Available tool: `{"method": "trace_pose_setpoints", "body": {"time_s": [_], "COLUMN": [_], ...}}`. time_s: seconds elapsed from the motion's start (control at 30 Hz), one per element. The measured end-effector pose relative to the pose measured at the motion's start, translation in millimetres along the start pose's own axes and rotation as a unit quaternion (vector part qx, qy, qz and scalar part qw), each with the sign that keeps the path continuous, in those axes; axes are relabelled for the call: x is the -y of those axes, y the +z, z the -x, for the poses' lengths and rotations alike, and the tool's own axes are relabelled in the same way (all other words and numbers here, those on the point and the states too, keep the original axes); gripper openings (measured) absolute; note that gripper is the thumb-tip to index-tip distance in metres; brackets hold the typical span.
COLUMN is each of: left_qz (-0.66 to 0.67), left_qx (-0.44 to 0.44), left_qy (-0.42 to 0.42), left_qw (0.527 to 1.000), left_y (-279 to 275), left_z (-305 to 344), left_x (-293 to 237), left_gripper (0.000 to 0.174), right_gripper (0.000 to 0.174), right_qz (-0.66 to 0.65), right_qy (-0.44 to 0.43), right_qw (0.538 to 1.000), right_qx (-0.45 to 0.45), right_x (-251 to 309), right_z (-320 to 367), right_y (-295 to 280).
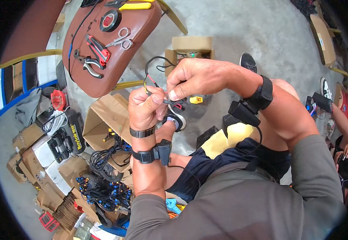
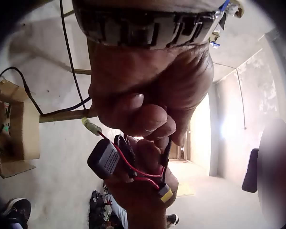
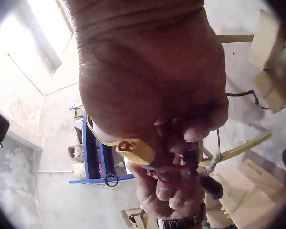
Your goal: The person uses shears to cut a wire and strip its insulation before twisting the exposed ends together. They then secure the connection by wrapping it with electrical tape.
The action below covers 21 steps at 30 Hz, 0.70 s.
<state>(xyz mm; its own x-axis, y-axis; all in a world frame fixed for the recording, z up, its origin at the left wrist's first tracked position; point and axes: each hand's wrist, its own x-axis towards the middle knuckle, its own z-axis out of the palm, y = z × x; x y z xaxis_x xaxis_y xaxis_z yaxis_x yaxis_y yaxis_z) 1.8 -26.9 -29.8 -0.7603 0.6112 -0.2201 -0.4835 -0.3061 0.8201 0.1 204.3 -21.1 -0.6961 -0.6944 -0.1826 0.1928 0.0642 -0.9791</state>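
Observation:
Both hands meet over the floor in front of the person's lap, on a wiring harness of black and red wires. My left hand (image 1: 144, 106) grips the wires, its thumb over them. My right hand (image 1: 196, 78) pinches the same bundle from the other side, thumb against fingertips. Out past the right fingers sticks a yellow connector (image 1: 196, 99), its open end showing in the right wrist view. Red wires (image 2: 142, 173) in the left wrist view run to it, to a pale small plug (image 2: 91, 126) and near a black rectangular block (image 2: 103, 159). The fingers hide the joint between them.
A brown padded chair seat (image 1: 120, 24) bears scissors (image 1: 120, 39), black tape (image 1: 110, 21), a red cutter (image 1: 98, 49) and pliers (image 1: 91, 67). An open carton (image 1: 200, 42) stands ahead. Bundled cables (image 1: 104, 192) lie at lower left; another person's arm (image 1: 344, 126) shows at right.

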Motion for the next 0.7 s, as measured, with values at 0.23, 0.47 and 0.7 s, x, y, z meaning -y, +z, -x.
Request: {"method": "trace_pose_setpoints", "body": {"time_s": [0.23,0.47,0.7], "left_qz": [-0.016,-0.011,-0.001], "left_qx": [0.042,0.049,-0.042], "left_qy": [0.021,0.012,-0.019], "left_qw": [0.999,0.999,0.999], "left_y": [0,3,0], "left_z": [-3,-4,-3], "left_x": [-3,-1,1], "left_gripper": [0.031,0.031,0.024], "right_gripper": [0.017,0.016,0.014], "right_qz": [-0.081,-0.042,0.007], "right_qy": [-0.030,-0.070,-0.143], "right_qw": [0.996,0.996,0.987], "right_qx": [-0.026,-0.022,-0.068], "right_x": [2,-9,-18], "right_z": [0,-2,-3], "right_y": [4,7,8]}}
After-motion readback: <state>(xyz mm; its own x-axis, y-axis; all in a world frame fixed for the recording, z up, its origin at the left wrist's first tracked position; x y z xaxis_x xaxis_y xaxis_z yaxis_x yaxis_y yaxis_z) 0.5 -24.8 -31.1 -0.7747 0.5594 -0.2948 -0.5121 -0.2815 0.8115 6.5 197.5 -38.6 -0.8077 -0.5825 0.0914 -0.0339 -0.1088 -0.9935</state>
